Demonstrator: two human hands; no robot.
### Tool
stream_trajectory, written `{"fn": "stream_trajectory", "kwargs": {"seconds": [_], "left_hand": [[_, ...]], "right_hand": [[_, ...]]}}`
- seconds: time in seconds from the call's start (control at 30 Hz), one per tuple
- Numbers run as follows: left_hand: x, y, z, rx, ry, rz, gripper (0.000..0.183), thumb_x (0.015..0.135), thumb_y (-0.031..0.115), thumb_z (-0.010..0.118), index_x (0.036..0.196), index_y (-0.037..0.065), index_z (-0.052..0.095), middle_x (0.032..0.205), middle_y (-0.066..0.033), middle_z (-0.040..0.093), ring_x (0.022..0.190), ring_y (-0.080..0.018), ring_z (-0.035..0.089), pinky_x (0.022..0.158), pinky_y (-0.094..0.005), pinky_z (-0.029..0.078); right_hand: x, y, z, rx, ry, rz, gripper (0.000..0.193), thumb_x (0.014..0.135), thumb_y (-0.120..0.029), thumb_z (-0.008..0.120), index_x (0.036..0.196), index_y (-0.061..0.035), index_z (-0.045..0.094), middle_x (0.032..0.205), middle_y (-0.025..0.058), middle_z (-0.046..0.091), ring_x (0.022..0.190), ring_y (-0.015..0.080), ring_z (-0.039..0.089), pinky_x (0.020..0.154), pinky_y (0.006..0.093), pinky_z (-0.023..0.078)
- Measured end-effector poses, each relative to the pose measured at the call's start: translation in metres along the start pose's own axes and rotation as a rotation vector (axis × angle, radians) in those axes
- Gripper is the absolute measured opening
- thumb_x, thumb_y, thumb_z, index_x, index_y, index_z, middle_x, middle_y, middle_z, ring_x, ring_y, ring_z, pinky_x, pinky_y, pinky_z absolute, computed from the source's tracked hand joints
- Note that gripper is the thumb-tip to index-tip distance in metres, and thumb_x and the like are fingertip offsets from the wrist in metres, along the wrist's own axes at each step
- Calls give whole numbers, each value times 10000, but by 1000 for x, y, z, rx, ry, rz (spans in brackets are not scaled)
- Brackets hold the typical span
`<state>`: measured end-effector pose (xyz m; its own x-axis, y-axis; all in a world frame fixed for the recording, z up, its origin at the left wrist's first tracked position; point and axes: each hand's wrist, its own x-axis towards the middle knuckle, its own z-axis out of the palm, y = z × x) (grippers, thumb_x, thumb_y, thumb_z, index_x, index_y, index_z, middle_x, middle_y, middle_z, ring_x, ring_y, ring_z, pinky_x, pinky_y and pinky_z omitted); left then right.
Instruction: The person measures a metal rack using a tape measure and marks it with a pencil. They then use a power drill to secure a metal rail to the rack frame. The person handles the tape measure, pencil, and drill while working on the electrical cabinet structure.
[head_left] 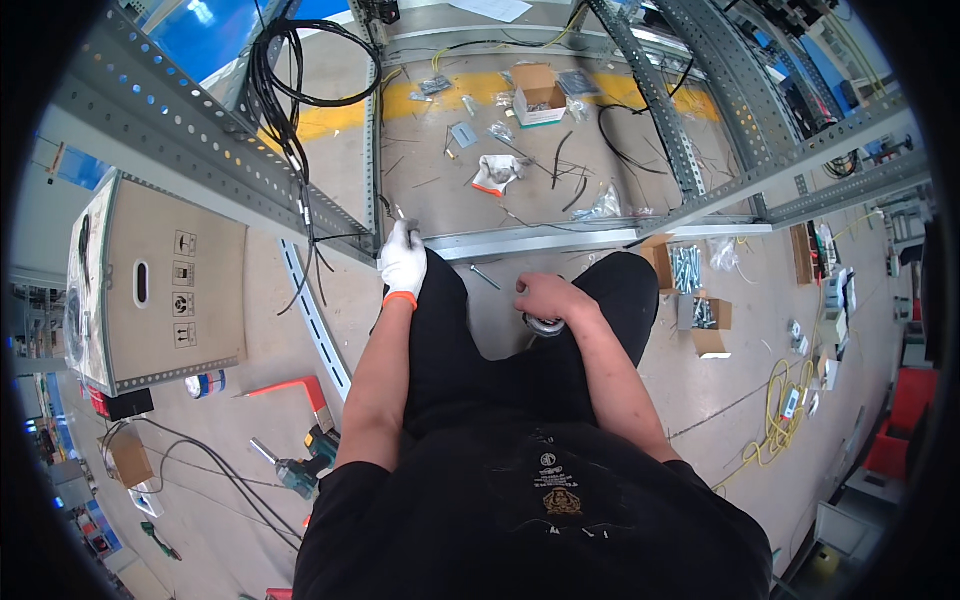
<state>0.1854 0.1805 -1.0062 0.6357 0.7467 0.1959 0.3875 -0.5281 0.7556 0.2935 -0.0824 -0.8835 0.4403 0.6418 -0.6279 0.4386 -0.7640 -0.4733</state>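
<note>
My left hand [403,264], in a white glove with an orange cuff, is closed at the lower front corner of a perforated metal frame [480,243]. A small pale tip sticks up past its fingers; what they grip is hidden. Over my right thigh, my bare right hand [552,298] is curled closed, its contents too covered to make out. A round silver-and-dark object [544,326] shows beneath that hand; I cannot tell whether it is held. On the floor between my knees lies a long bolt [486,277].
A coiled black cable [290,80] hangs at the left upright. Beyond the front rail are an open carton [538,95], a white glove [497,174] and wire scraps. Boxes of bolts [686,268] stand right; a wooden crate [175,285] and a power drill [298,470] are left.
</note>
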Motion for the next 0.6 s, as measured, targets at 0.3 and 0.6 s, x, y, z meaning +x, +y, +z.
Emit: {"fn": "stream_trajectory", "kwargs": {"seconds": [0.3, 0.6], "left_hand": [[1, 2, 1, 55, 51, -293, 372, 864, 252, 704, 1138, 55, 548, 916, -245, 709, 901, -445, 688, 813, -507, 531], [3, 1, -2, -244, 47, -374, 499, 860, 153, 712, 1323, 59, 551, 916, -203, 728, 794, -339, 717, 766, -427, 555]], "right_hand": [[1, -3, -2, 22, -40, 57, 456, 839, -297, 641, 1213, -36, 646, 1179, 207, 687, 1108, 365, 652, 937, 421, 520], [5, 1, 2, 11, -16, 31, 419, 833, -289, 645, 1162, -30, 659, 1149, 206, 693, 1089, 363, 656, 926, 424, 524]]}}
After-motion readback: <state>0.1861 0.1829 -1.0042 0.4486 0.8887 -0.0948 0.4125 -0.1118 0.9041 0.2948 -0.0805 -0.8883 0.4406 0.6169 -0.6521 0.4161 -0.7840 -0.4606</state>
